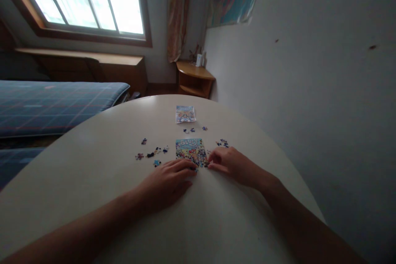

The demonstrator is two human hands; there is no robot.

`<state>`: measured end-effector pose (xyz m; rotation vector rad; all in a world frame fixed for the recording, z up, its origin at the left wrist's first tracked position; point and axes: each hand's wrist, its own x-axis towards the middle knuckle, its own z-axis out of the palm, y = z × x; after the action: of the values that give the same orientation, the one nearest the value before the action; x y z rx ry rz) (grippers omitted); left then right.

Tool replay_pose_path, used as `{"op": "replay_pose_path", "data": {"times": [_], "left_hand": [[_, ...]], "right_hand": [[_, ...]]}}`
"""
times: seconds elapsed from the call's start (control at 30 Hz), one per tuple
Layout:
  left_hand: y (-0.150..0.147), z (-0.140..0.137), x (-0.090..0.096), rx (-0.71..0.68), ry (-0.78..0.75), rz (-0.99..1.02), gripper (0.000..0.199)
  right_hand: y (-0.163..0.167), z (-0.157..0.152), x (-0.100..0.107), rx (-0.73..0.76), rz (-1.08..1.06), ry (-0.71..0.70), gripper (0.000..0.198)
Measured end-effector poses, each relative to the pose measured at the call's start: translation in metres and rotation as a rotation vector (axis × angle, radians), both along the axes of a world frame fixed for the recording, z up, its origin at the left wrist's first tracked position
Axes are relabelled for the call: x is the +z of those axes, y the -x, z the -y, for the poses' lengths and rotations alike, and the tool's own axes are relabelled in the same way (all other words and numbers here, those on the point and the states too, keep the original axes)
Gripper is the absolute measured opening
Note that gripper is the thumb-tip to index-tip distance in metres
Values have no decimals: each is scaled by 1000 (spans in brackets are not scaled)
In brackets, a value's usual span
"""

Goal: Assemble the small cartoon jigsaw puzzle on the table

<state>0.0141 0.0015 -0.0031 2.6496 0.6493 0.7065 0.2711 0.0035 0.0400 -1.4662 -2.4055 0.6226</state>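
A partly assembled jigsaw puzzle [190,148] lies on the white table, with a light blue top, white lettering and a crowded colourful picture below. My left hand [173,179] rests palm down with fingers stretched over the puzzle's lower left edge, hiding part of it. At the lower right corner, my right hand [230,164] has its thumb and index finger closed about a small dark puzzle piece [206,165]. Loose puzzle pieces [150,154] are scattered to the left, and more pieces [222,143] lie just beyond my right hand.
A printed picture sheet [185,114] lies farther back on the round table [108,165], with several loose pieces [192,130] in front of it. A mattress [62,107] stands at the left. Behind are a corner shelf [194,70] and a window; the wall [309,111] is on the right.
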Motion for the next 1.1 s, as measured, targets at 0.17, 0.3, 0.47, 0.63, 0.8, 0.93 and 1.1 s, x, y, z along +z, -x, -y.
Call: {"op": "replay_pose_path", "data": {"times": [0.17,0.3,0.47,0.63,0.8,0.93,1.1], "left_hand": [[0,0,0,1,1,-26,26],[-1,1,0,5,-3,-25,26],[-1,1,2,2,-3,-27,25],[-1,1,2,9,-5,-32,25],[0,1,1,8,-2,-43,24],[0,0,1,10,-5,-46,25],[0,1,3,2,0,-51,25]], "right_hand": [[2,-1,-1,3,15,-23,12],[3,-1,-2,14,25,-49,11],[4,0,-1,4,18,-81,10],[5,0,-2,38,7,-124,16],[4,1,0,92,20,-121,15],[4,2,1,94,31,-115,16],[2,2,0,89,10,-112,16]]}}
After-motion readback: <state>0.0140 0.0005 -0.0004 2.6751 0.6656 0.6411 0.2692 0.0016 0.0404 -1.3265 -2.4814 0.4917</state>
